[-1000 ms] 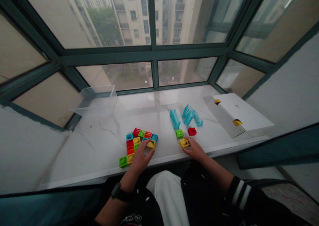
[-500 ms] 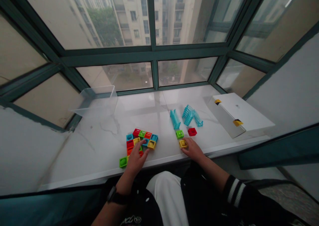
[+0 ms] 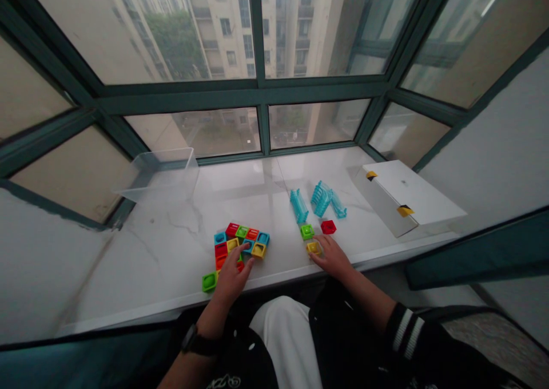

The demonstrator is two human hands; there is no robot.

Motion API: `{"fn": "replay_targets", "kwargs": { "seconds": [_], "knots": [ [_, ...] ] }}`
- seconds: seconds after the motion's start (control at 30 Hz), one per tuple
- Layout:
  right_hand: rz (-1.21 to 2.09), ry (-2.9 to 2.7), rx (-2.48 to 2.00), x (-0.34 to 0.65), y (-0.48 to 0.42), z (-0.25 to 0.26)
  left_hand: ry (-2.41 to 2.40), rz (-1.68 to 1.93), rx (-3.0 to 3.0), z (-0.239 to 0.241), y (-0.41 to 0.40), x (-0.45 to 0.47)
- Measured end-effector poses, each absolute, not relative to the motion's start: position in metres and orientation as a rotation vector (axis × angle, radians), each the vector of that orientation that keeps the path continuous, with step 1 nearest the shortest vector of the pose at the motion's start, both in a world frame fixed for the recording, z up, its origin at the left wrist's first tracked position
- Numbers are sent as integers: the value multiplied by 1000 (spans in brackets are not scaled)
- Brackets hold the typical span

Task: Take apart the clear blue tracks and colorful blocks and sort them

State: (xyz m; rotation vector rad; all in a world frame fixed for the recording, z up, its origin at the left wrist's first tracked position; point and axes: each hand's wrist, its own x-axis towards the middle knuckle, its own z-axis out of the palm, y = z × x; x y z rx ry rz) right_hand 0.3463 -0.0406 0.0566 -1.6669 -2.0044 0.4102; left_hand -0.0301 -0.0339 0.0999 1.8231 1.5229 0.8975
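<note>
My left hand point(image 3: 231, 274) lies over a cluster of joined toy blocks point(image 3: 221, 249) in red, green, blue and yellow, its fingers spread and touching the blocks. Part of the cluster is hidden under it. A green block point(image 3: 209, 282) forms the cluster's near left corner. On the right, my right hand point(image 3: 332, 257) has its thumb and fingers around a single yellow block point(image 3: 313, 248) resting on the sill. Just beyond that sit a loose green block point(image 3: 306, 231) and a red block point(image 3: 328, 227), apart from each other.
Clear blue plastic pieces point(image 3: 321, 199) with bars lie behind the loose blocks, another such piece point(image 3: 299, 206) beside them. A transparent bin point(image 3: 165, 177) stands back left, a white box point(image 3: 414, 194) with yellow-black tabs at right. Window frames point(image 3: 240, 95) border the white sill point(image 3: 141, 274).
The view has shifted slightly. My right thumb and fingers sit a little farther around the yellow block. My left hand stays on the cluster, and the blocks keep their places.
</note>
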Motion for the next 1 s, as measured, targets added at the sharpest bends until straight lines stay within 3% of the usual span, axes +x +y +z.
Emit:
{"fn": "replay_targets", "kwargs": {
  "seconds": [0.73,1.0],
  "knots": [
    [162,-2135,-1515,330,-20,46,1524,897,1854,88,-35,-32],
    [283,-2116,-1429,354,-41,45,1530,938,1854,96,-34,-31]
  ]
}}
